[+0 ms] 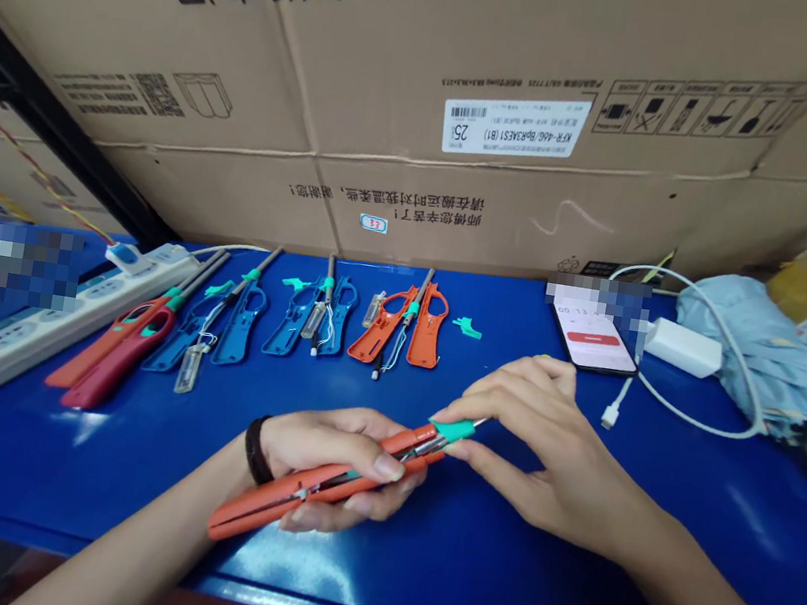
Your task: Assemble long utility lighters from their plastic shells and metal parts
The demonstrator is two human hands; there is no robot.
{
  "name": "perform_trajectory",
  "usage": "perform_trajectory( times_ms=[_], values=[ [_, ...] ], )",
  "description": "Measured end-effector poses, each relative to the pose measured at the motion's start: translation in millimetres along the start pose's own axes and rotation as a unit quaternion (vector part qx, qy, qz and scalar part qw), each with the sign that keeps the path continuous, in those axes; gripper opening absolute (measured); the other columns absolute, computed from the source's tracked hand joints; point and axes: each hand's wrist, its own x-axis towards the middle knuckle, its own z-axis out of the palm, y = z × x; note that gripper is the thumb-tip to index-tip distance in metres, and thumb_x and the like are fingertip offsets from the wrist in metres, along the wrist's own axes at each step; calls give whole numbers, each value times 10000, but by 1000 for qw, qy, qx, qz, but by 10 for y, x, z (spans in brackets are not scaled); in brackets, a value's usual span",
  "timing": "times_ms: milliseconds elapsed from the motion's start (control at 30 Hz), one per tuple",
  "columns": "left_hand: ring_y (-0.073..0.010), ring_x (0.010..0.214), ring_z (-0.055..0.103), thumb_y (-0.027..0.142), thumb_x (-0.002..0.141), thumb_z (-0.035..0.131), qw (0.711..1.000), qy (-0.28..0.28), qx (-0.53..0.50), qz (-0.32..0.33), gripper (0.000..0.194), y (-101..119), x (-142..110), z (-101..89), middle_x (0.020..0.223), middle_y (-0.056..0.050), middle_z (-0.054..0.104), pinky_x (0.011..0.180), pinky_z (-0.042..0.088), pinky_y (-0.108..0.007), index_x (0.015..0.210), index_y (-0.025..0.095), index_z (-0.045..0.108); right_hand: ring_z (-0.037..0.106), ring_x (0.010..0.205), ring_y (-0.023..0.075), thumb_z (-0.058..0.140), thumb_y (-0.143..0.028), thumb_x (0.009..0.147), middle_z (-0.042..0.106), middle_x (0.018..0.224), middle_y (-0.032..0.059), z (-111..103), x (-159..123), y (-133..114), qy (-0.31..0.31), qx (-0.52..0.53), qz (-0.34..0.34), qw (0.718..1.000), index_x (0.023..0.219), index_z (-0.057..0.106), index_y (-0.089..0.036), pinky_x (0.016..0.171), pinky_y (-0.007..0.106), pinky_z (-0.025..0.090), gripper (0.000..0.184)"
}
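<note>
My left hand [341,465] wraps round the orange body of a long-nosed gas lighter [251,507], whose two shell halves stand slightly apart along the seam. Metal and wire parts show in the gap. At its front end, the thumb and fingers of my right hand [534,443] pinch the green collar [456,432], with a bit of the metal tube poking out beyond. Behind my hands lie opened lighters: an orange one [424,338] and blue ones [286,320], with tubes, wires and clear fuel tanks. A loose green trigger piece [467,328] lies beside the orange halves.
At the left, a closed red lighter [118,361] and an orange one [93,347] lie by a white power strip [59,322]. A phone [592,336], white charger [683,347] and cable sit at the right, near a pale blue bag [753,345]. A large cardboard box [371,116] stands behind.
</note>
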Motion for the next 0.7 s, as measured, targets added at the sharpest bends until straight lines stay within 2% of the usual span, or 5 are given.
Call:
perform_trajectory(
  times_ms=[100, 233, 333, 500, 700],
  values=[
    [-53, 276, 464, 321, 761, 657, 1000, 0, 1, -3, 247, -1, 1, 8, 573, 40, 523, 246, 404, -135, 777, 118, 517, 567, 866, 147, 576, -295, 880, 672, 891, -15, -9, -5, 4, 11, 3, -7, 1000, 967, 615, -253, 829, 353, 272, 104],
    [-45, 280, 472, 311, 773, 659, 999, 24, 22, 31, 241, -14, 2, 18, 583, 41, 524, 258, 407, -122, 744, 117, 518, 575, 831, 153, 582, -296, 873, 676, 860, -6, -33, -10, 9, 27, -29, -14, 999, 954, 647, -261, 838, 367, 276, 110],
    [-39, 286, 479, 420, 791, 636, 998, 41, 36, 43, 320, -12, -13, 32, 625, 36, 537, 263, 404, -118, 822, 119, 533, 571, 811, 144, 594, -266, 866, 669, 853, -14, -53, -16, 4, 34, -35, -14, 999, 964, 661, -280, 845, 366, 274, 120],
    [-42, 286, 474, 543, 847, 494, 996, 71, 54, 23, 430, 4, -47, 58, 607, 30, 525, 249, 381, -116, 852, 115, 544, 577, 798, 135, 591, -270, 870, 678, 860, -24, -45, -15, -12, 35, -29, -9, 999, 971, 655, -287, 839, 357, 264, 121],
    [-27, 304, 457, 507, 784, 618, 996, 67, 53, 23, 404, -12, -50, 70, 612, 52, 512, 269, 386, -109, 884, 129, 515, 570, 708, 113, 535, -280, 908, 697, 830, -30, -11, -4, -9, 23, -40, -1, 999, 928, 625, -246, 815, 346, 247, 99]
  ],
)
